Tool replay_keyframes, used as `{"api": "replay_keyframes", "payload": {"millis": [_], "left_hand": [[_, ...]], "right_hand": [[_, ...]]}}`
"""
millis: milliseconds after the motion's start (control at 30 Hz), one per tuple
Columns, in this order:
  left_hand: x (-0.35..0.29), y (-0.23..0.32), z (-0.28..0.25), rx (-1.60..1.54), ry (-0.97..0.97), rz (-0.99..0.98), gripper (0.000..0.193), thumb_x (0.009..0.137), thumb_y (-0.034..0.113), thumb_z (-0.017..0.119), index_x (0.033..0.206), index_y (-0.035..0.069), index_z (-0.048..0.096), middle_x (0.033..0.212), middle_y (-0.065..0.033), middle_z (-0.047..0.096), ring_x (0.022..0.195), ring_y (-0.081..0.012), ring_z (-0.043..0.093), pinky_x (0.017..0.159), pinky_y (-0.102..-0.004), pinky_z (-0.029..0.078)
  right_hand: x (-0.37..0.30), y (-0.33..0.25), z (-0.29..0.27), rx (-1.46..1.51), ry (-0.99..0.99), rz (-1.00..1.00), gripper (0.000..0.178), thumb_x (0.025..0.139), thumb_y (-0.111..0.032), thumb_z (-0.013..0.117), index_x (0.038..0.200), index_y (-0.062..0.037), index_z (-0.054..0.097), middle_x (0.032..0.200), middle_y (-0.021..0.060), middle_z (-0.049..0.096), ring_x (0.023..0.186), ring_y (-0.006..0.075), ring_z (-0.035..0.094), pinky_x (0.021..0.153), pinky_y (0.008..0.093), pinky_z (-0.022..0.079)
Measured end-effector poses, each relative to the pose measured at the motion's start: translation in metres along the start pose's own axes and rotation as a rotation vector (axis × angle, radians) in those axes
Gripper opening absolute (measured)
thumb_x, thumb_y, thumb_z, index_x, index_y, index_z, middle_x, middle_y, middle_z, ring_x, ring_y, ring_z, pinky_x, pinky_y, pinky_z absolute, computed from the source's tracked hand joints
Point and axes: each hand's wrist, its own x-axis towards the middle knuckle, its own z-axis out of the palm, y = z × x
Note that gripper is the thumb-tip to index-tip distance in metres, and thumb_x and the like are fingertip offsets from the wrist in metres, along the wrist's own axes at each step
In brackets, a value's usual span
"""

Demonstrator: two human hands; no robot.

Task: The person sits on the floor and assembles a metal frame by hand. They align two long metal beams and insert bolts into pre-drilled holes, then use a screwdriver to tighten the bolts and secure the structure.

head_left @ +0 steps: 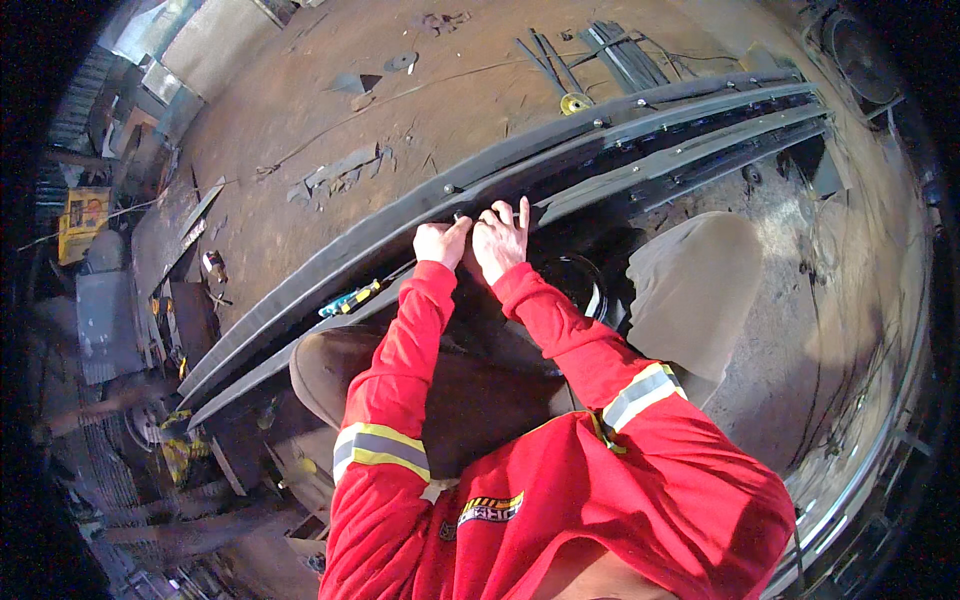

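A long dark metal channel (380,238) with raised edges and bolts along it runs from lower left to upper right before me. At its middle my left hand (440,243) is closed, thumb and fingers pressed together by a small dark piece I cannot make out. Right beside it my right hand (500,240) bends its fingers over the channel, one finger raised; whatever lies under them is hidden. To the left, a hand tool with a teal and yellow handle (350,300) rests in the channel. A bolt (449,188) sits on the far edge.
A yellow disc (575,103) and dark metal bars (625,60) lie beyond the channel. Scrap pieces (345,170) are scattered on the brown floor. At left stand a yellow box (84,225) and a grey panel (108,325). A dark round vessel (570,285) is partly hidden below my right forearm.
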Motion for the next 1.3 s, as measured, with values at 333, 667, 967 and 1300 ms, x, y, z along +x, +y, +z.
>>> {"api": "replay_keyframes", "payload": {"millis": [333,667,967,1300], "left_hand": [[-0.008,0.022,-0.003,0.174,0.157,-0.109,0.055,0.066,0.057,0.075,0.067,0.002,0.072,0.069,-0.0184,0.068,0.069,-0.0329,0.068,0.069,-0.0409,0.054],[-0.001,0.012,-0.018,-0.014,-0.212,-0.220,0.053,0.084,0.049,0.051,0.092,0.001,0.071,0.098,-0.0269,0.066,0.097,-0.0410,0.064,0.088,-0.0436,0.047],[-0.004,0.013,-0.014,0.020,-0.053,-0.068,0.046,0.073,0.048,0.069,0.066,0.002,0.072,0.065,-0.0185,0.066,0.066,-0.0313,0.068,0.070,-0.0374,0.054],[-0.011,0.027,-0.008,0.126,0.072,-0.155,0.053,0.074,0.054,0.069,0.077,0.001,0.073,0.074,-0.0200,0.069,0.074,-0.0327,0.069,0.072,-0.0390,0.052]], "right_hand": [[0.005,-0.003,-0.011,0.088,0.039,0.101,0.022,0.083,-0.018,0.051,0.081,-0.0055,0.069,0.097,0.0101,0.061,0.110,0.0284,0.050,0.115,0.0479,0.022],[-0.001,0.002,0.011,0.080,0.082,0.003,0.015,0.079,-0.019,0.055,0.076,-0.0131,0.068,0.091,-0.0025,0.065,0.112,0.0170,0.052,0.114,0.0575,0.015],[0.000,0.000,-0.012,-0.077,-0.011,-0.047,0.018,0.080,-0.021,0.057,0.080,-0.0093,0.070,0.098,0.0054,0.064,0.115,0.0268,0.050,0.115,0.0545,0.017],[0.001,0.002,0.004,0.107,0.027,0.100,0.020,0.083,-0.020,0.051,0.081,-0.0101,0.068,0.095,0.0048,0.065,0.109,0.0234,0.053,0.112,0.0491,0.025]]}}
